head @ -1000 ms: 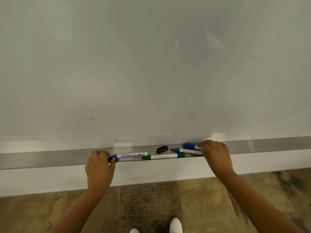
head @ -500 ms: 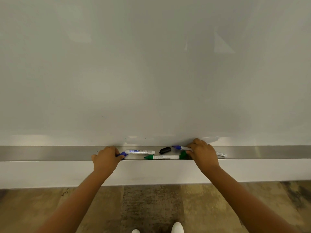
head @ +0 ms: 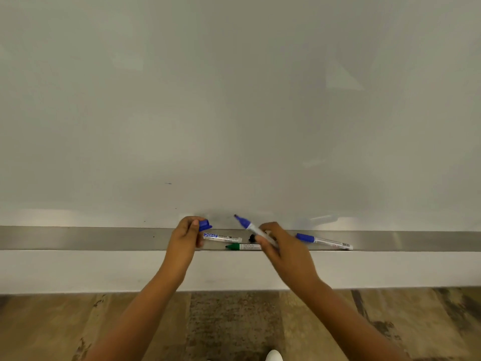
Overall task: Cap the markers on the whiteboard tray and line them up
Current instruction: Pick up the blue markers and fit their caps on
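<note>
Pinching a light blue cap [head: 205, 225] in the left hand [head: 185, 237], the right hand [head: 282, 247] gripped the stiff, slick uncapped marker [head: 253, 229] mid-barrel above the tray [head: 78, 238], where 3 markers lay.

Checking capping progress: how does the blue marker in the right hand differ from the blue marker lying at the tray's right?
The held marker is uncapped, lifted and tilted; the tray marker is capped and lying on the tray. Both have white barrels and blue ends.

a blank whiteboard [head: 234, 100] fills the upper view.
mottled brown wood-look floor [head: 234, 327] at 6 o'clock; soft, even light.
</note>
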### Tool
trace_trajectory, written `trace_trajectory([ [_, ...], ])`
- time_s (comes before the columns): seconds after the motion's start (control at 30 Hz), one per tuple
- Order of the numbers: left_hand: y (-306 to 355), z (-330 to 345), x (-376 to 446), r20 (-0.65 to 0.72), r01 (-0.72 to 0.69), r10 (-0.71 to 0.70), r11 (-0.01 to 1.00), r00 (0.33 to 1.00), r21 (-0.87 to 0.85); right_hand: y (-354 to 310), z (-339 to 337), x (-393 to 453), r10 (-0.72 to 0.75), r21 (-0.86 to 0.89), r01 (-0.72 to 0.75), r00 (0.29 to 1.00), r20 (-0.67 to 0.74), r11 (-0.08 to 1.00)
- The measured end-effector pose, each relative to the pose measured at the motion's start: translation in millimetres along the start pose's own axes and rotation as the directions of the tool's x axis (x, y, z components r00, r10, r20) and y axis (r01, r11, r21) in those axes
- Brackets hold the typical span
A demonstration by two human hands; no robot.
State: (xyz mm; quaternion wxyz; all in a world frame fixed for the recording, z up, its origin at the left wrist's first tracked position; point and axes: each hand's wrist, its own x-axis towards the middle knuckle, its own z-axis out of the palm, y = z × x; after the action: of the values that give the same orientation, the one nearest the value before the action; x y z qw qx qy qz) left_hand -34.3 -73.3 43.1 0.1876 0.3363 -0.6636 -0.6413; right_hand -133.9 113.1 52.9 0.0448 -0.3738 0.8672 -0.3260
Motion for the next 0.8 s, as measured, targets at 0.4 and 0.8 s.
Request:
trace_trajectory([
  [0.4,-0.5,13.4,-6.1,0.096,-0.074,0.059,0.985,0.994,0.156,-36.0,24.2,-12.6,0.126,0.103,-0.138,0.985,0.115,0.985],
  [0.8,-45.7,17.5,-37.6,0.113,-0.073,0.036,0.936,0.993,0.346,-42.6,24.3,-15.0,0.421,0.24,-0.632,0.707,0.568,0.737],
])
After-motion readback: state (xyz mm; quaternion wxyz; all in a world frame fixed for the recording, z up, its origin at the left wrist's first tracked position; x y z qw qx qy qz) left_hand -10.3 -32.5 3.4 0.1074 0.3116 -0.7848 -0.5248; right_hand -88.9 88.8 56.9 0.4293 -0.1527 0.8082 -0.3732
